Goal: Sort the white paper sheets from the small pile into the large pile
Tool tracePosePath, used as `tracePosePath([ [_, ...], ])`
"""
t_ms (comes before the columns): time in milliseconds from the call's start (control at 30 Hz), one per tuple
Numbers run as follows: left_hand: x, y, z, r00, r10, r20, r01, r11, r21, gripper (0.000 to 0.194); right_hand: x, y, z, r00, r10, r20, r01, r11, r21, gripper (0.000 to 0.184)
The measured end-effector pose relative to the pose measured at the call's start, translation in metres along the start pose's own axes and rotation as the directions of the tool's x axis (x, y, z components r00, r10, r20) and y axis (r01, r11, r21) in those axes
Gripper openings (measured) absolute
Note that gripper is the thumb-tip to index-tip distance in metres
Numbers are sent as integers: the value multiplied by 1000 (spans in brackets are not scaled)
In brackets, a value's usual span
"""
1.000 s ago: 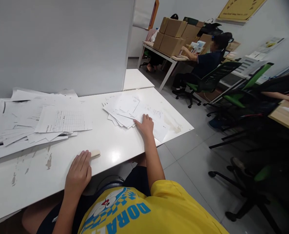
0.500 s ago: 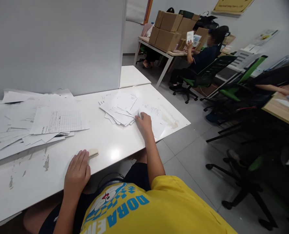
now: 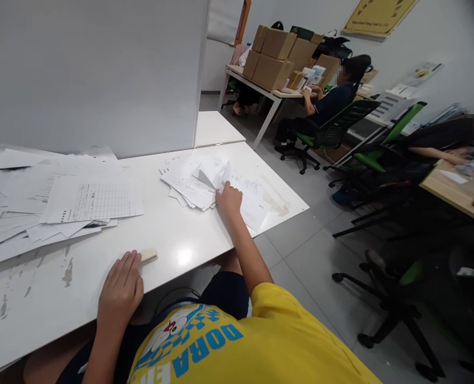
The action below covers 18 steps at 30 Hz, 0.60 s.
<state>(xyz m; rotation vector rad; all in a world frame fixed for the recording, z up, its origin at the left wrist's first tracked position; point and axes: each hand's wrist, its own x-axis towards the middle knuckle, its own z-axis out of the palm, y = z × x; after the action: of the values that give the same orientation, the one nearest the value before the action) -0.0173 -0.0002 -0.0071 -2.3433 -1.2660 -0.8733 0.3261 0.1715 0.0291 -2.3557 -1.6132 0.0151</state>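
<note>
My left hand lies flat on the white table near its front edge, fingers stretched out. Its fingertips cover one end of a short, pale, flat strip, which looks like wood. Further right, my right hand pinches the edge of a paper sheet on a small fanned pile of papers. The sheet's corner is bent upward above the pile. Another printed sheet lies to the right of that hand.
A large heap of papers covers the table's left side. Behind stands a grey partition. Across the aisle, a person sits at a desk with cardboard boxes. Another person's arm rests at the right desk. Office chairs stand between.
A sheet under my right hand has been lifted and bent upward at its corner. My left hand stays by the strip. The seated person's hands have lowered to the desk.
</note>
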Motion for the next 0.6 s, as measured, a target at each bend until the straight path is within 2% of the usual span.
tracePosePath([
  [100,0,-1,2,1000,1,-4,-1,1000,-15,75,-3,12,0,1000,7,-12,-6,1000,26,36],
  [233,-3,-3,-3,998,-22,-60,20,999,-28,77,-9,25,-8,998,10,-61,-6,998,67,47],
  [333,2,12,-13,990,-87,-112,69,986,-149,73,-36,27,-16,976,-126,-177,150,979,134,48],
  [400,13,34,-15,968,-240,-76,196,908,-370,57,-68,24,-19,936,-243,-253,297,933,202,47],
  [433,23,48,-13,924,-383,0,330,798,-505,46,-87,22,-20,913,-299,-278,367,900,236,48],
  [467,33,61,-9,856,-486,174,479,623,-619,38,-106,21,-20,891,-353,-286,428,863,267,48],
  [500,45,74,-3,767,-516,381,606,390,-693,40,-125,19,-20,871,-406,-275,479,826,298,49],
  [533,57,84,6,665,-520,536,677,117,-727,49,-142,18,-20,851,-466,-244,524,786,329,52],
  [567,68,92,16,575,-498,649,689,-133,-712,59,-157,17,-19,825,-531,-195,563,744,360,56],
  [600,77,97,27,498,-473,727,676,-314,-667,66,-169,18,-18,793,-593,-143,596,703,389,61],
])
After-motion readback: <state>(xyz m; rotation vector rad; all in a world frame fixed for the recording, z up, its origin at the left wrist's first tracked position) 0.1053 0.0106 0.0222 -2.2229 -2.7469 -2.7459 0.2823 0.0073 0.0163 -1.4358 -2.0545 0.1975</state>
